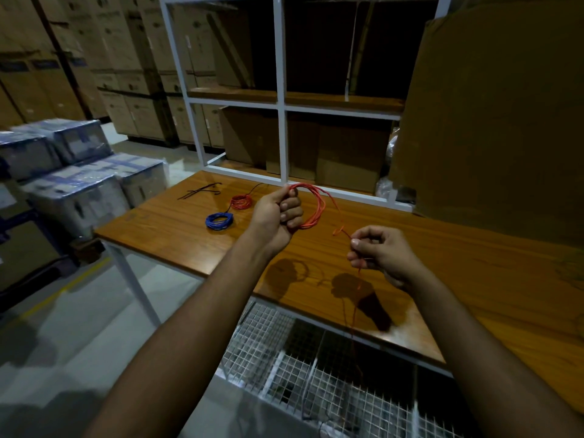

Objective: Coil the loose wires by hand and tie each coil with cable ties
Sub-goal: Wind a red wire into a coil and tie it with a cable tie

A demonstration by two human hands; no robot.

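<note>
**Winding the orange wire, 2 coils already lying on the table**

Trailing down past the table's (316,298) front edge toward the wire-mesh rack (300,368), the loose tail of the orange wire (354,314) hangs slack. The right hand (377,252) pinches it between thumb and curled fingers, probably to feed it under light tension. Beyond, the left hand (278,213) grips the orange coil (314,207) in a closed fist, holding the loops together above the tabletop. Farther back lie a blue coil (219,221), a red coil (240,202), then black cable ties (199,191) within reach for tying.
</note>
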